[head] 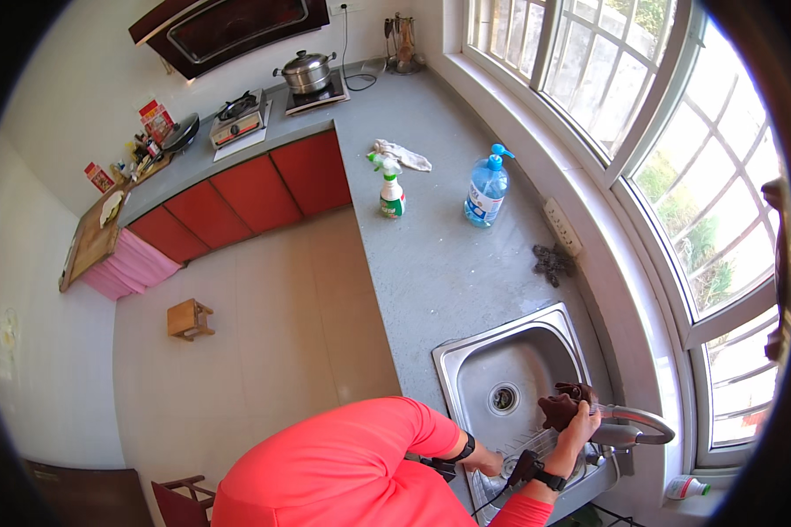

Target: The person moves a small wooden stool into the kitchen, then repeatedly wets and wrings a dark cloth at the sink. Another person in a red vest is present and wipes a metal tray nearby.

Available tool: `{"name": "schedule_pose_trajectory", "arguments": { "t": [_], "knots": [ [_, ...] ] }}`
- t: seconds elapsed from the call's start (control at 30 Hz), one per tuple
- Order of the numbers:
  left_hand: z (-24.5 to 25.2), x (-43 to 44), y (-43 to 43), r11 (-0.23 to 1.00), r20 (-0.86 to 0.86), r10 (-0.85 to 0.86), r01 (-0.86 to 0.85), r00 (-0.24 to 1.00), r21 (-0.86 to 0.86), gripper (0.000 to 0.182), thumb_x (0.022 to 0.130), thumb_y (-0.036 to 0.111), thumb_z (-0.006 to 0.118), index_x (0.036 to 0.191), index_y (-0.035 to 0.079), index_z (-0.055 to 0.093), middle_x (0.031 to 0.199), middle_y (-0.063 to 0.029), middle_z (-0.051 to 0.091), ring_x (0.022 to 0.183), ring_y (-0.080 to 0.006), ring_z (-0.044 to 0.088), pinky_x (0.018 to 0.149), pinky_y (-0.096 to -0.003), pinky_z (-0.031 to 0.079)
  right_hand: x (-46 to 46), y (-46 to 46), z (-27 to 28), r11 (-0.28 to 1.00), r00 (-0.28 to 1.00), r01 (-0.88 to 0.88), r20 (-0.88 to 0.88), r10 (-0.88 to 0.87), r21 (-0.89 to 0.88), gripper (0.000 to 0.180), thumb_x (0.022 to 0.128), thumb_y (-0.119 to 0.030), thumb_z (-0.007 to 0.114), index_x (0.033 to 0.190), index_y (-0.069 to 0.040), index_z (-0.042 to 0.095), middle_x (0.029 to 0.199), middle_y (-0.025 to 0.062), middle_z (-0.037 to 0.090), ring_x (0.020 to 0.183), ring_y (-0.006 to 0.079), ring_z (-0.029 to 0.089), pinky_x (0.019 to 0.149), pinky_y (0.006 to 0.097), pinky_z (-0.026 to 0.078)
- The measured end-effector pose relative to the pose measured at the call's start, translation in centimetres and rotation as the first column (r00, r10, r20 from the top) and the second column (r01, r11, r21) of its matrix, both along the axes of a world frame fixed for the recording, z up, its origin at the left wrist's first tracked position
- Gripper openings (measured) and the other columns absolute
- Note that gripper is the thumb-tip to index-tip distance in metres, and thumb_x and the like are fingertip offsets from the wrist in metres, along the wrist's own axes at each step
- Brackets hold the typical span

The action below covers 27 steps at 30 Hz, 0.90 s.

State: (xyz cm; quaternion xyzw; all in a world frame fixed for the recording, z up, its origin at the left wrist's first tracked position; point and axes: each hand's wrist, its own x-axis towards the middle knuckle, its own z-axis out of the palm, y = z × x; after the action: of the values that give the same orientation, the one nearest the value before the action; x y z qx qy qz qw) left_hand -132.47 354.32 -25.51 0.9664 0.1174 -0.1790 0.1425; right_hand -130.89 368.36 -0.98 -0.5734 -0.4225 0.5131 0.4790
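My right hand [579,427] grips a dark brown wet-looking cloth [560,408] beside the spout of the faucet [623,431], over the right side of the stainless steel sink [465,369]. Lower and to the left, my left hand [488,461] reaches down at the near part of the sink, by a metal wire rack [534,441]. Its fingers are mostly hidden, so whether it holds anything is unclear. Both wrists wear black bands. The sink drain [503,398] has some dark bits in it.
On the grey countertop [428,263] stand a blue pump bottle [486,191] and a spray bottle [391,194], near a rag [403,155]. A dark scrubber [554,263] lies by a power strip [562,227]. A small bottle [687,487] lies on the sill. A wooden stool [190,319] stands on the floor.
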Motion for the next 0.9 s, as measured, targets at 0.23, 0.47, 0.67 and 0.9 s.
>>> {"name": "schedule_pose_trajectory", "arguments": {
  "t": [0.23,0.47,0.67,0.9],
  "knots": [
    [1.7,-1.5,2.0,0.168,-0.324,0.804,-0.713,0.499,-0.681,0.034,0.083,0.023,0.057,0.100,-0.005,0.066,0.091,-0.0165,0.068,0.075,-0.0317,0.068,0.057,-0.0479,0.054,2.0,0.8,-1.8,0.998,1.000,-0.001,0.022,0.000,0.061,0.032,0.094,-0.014,0.053,0.124,-0.001,0.054,0.107,0.0107,0.063,0.091,0.0200,0.062,0.080,0.0322,0.052],
    [7.5,-7.7,5.7,0.059,-0.026,0.993,-0.681,0.114,-0.730,0.023,0.073,0.007,0.054,0.090,-0.003,0.065,0.082,-0.0173,0.065,0.070,-0.0300,0.062,0.060,-0.0450,0.049,2.6,0.7,-1.8,0.968,0.972,-0.175,0.189,0.140,0.182,0.030,0.098,-0.016,0.051,0.123,-0.001,0.058,0.113,0.0126,0.065,0.101,0.0194,0.060,0.086,0.0329,0.051],
    [14.7,-14.3,10.0,-0.116,-0.098,0.993,-0.332,-0.070,-0.936,0.046,0.076,0.004,0.060,0.122,-0.001,0.052,0.101,-0.0143,0.060,0.090,-0.0196,0.061,0.071,-0.0332,0.052,3.8,1.1,-2.8,0.983,0.881,-0.053,0.473,-0.037,0.177,0.025,0.091,-0.014,0.054,0.105,0.003,0.065,0.095,0.0152,0.068,0.087,0.0207,0.062,0.080,0.0357,0.048],
    [22.0,-14.6,12.7,-0.387,-0.381,0.920,-0.068,-0.086,-0.919,0.050,0.091,0.019,0.061,0.136,0.005,0.042,0.125,-0.0091,0.048,0.102,-0.0217,0.055,0.088,-0.0416,0.051,4.1,0.0,-1.7,0.991,0.896,0.010,0.438,-0.067,0.131,0.024,0.092,-0.012,0.054,0.113,-0.004,0.062,0.091,0.0172,0.069,0.081,0.0274,0.068,0.074,0.0364,0.051]
  ]
}}
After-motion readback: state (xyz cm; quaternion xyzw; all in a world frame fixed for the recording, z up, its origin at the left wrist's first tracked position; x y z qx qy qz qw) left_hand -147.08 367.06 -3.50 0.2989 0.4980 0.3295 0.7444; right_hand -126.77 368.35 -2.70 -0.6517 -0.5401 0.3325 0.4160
